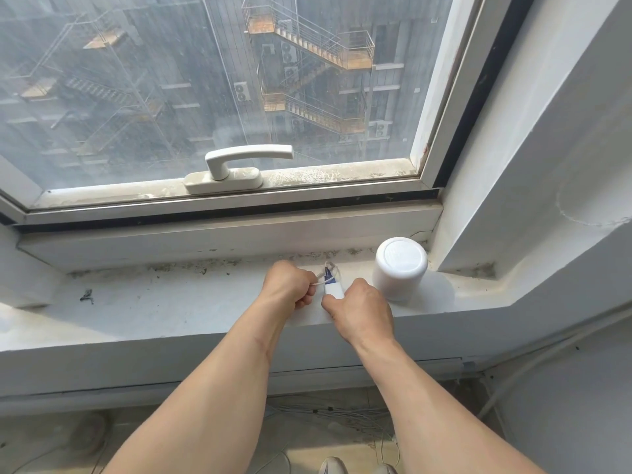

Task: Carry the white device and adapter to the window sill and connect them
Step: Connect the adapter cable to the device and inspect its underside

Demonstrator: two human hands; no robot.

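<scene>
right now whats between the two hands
In the head view, the white adapter and its thin cable sit between the left hand and right hand.

No text, label, brand, number or sign can be read anywhere; the top of the white device on the window sill carries only a faint raised pattern, too blurred to make out as letters; the white adapter shows a plain face with no print that can be told; the blue piece beside it bears nothing legible; the window handle is unmarked; the building seen through the dirty glass shows no signs or numbers that can be read.
</scene>
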